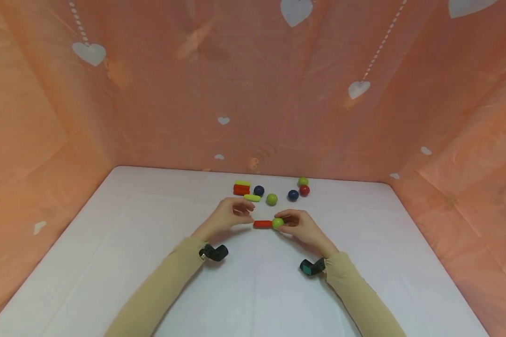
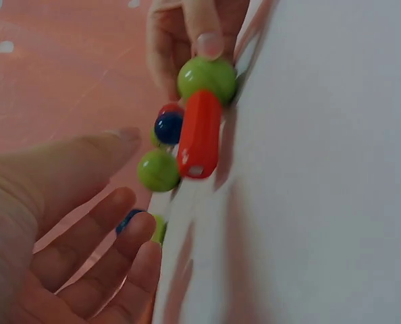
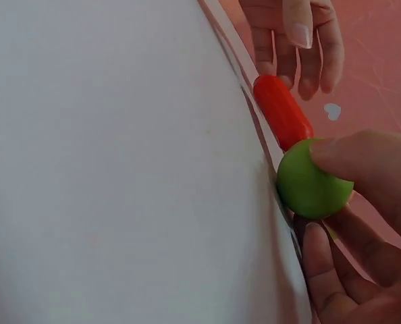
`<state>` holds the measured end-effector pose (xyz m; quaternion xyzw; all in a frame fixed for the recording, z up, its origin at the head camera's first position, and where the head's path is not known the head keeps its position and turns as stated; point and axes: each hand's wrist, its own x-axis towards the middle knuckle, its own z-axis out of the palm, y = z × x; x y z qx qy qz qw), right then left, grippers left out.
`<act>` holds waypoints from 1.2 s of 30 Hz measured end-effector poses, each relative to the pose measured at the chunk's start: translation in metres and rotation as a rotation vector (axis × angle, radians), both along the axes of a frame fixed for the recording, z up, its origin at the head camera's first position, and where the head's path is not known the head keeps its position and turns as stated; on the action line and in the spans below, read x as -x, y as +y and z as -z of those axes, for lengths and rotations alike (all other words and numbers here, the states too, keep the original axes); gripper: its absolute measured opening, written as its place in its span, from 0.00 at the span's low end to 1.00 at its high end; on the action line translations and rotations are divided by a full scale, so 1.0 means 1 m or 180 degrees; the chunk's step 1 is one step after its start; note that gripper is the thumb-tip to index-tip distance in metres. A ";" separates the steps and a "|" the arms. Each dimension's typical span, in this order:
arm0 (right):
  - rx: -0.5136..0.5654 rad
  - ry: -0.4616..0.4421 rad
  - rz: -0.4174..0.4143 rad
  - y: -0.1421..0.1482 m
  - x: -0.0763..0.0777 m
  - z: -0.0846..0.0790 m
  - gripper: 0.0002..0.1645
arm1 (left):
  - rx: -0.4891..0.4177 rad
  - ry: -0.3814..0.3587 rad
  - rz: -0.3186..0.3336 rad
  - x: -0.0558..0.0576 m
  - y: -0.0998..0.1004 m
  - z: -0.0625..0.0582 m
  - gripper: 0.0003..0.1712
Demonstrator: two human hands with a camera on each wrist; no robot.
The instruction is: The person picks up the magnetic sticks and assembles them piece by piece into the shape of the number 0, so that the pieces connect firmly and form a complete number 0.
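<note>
My right hand [image 1: 299,227] pinches a green ball [image 3: 314,179] between thumb and fingers. A red rod [image 1: 263,224] with faceted sides is joined end-on to that ball and points toward my left hand [image 1: 232,213]. In the left wrist view the rod's free end shows a small pale hole, and the left thumb and fingers [image 2: 129,253] are spread apart beside it, holding nothing. The right wrist view shows the left fingers hanging relaxed just beyond the rod's far end.
Behind the hands lie a green ball [image 1: 271,199], blue balls [image 1: 293,195] [image 1: 259,190], a red ball [image 1: 304,190] and another green ball [image 1: 303,181]. Yellow rods [image 1: 252,198] and red rods [image 1: 241,190] lie at their left on the white table [image 1: 152,210]. An orange curtain [image 1: 253,93] encloses the back and sides.
</note>
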<state>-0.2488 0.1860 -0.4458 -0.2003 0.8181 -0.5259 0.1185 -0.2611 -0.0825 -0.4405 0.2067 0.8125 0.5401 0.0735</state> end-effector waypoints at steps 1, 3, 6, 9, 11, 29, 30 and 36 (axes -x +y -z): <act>0.0002 0.0010 -0.0011 0.002 0.000 0.000 0.21 | -0.0018 -0.0019 -0.0016 0.003 0.000 -0.001 0.22; -0.0006 -0.0008 0.0024 0.006 0.000 0.001 0.21 | -0.0037 -0.0028 -0.0039 0.010 0.001 -0.004 0.24; 0.0001 -0.0046 0.0093 0.011 -0.001 0.000 0.21 | -0.0155 0.0090 -0.0010 0.024 0.006 -0.007 0.29; 0.0019 -0.0071 0.0122 0.013 -0.001 -0.001 0.21 | -0.0279 0.0217 -0.0002 0.037 0.011 -0.011 0.32; 0.0028 -0.0048 0.0068 0.013 -0.001 -0.001 0.21 | -0.0276 0.0286 -0.0028 0.046 0.013 -0.012 0.33; 0.0045 -0.0106 0.0014 0.002 0.003 0.005 0.22 | 0.0035 0.0170 -0.0227 0.073 0.032 -0.004 0.28; 0.0041 -0.0103 0.0018 0.002 0.003 0.005 0.22 | 0.0019 0.0181 -0.0243 0.072 0.033 -0.003 0.27; 0.0028 -0.0106 0.0044 0.001 0.002 0.005 0.21 | 0.0064 0.0360 -0.0352 0.071 0.040 0.000 0.25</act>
